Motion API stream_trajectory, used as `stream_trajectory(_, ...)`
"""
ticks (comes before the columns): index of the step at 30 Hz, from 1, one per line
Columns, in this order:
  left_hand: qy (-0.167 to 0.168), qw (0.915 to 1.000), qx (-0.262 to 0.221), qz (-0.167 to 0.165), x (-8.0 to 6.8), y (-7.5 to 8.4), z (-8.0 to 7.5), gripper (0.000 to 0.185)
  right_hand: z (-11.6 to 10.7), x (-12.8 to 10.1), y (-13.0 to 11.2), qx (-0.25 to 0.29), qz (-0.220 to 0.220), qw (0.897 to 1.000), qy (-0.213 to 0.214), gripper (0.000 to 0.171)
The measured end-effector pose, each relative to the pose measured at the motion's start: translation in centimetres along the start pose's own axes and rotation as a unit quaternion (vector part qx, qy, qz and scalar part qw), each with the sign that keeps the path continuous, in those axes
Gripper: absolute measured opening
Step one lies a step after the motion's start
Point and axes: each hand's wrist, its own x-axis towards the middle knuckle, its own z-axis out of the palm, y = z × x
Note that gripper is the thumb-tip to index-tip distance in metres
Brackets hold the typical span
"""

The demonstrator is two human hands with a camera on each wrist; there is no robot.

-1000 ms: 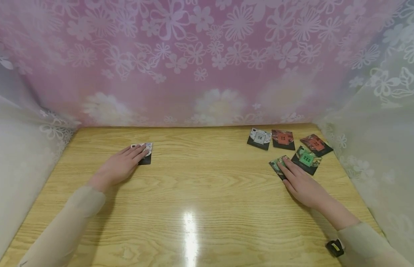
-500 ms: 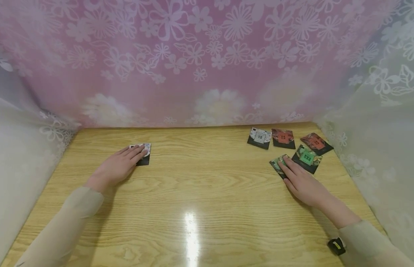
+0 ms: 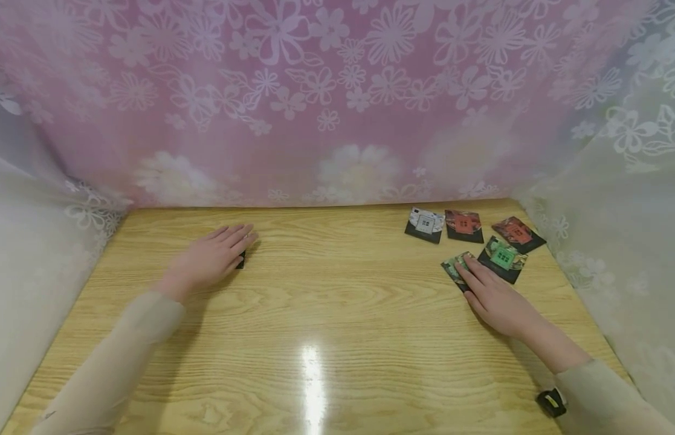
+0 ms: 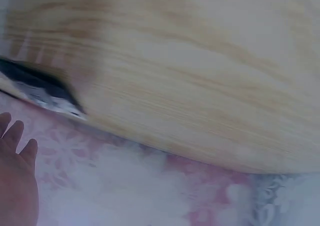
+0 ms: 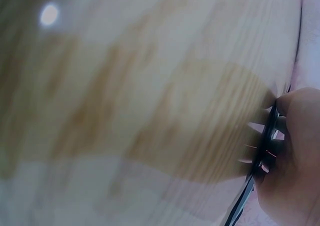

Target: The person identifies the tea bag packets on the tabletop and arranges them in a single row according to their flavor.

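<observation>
On the left of the table, my left hand hovers with straight fingers over a white-and-black square card. It hides most of that card in the head view. From the left wrist, the card lies flat, with the fingers apart from it. To the right, the straight fingers of my right hand rest on a green-and-black square card, covering part of it. A second green card lies just beyond that hand.
Behind the right hand lie a white card, a red card and another red card. A small black object is at my right sleeve. Floral curtains border the wooden table.
My left hand has lifted off the white-and-black card and shifted slightly right, covering more of it from above. My right hand stays on the green card.
</observation>
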Motion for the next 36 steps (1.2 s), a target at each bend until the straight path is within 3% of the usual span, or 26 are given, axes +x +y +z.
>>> stream_trajectory(10, 0.006, 0.9990, -0.021, 0.038, 6.5, 3.6, -1.8, 0.061, 0.0, -0.1, -0.1, 0.001, -0.004, 1.000, 0.005, 0.063)
stream_trajectory(20, -0.002, 0.9965, 0.015, 0.082, 13.0, 7.1, -3.2, 0.059, 0.3, -0.2, 0.2, 0.000, -0.009, 1.000, 0.018, 0.063)
stream_trajectory(31, -0.025, 0.9941, 0.022, 0.103, 18.3, 11.2, -4.4, 0.059, 0.5, -0.3, 0.4, -0.004, -0.017, 0.999, 0.036, 0.062)
stream_trajectory(36, -0.023, 0.9925, 0.026, 0.117, 20.6, 13.2, -4.2, 0.058, 0.4, -0.3, 0.3, -0.002, -0.011, 1.000, 0.021, 0.063)
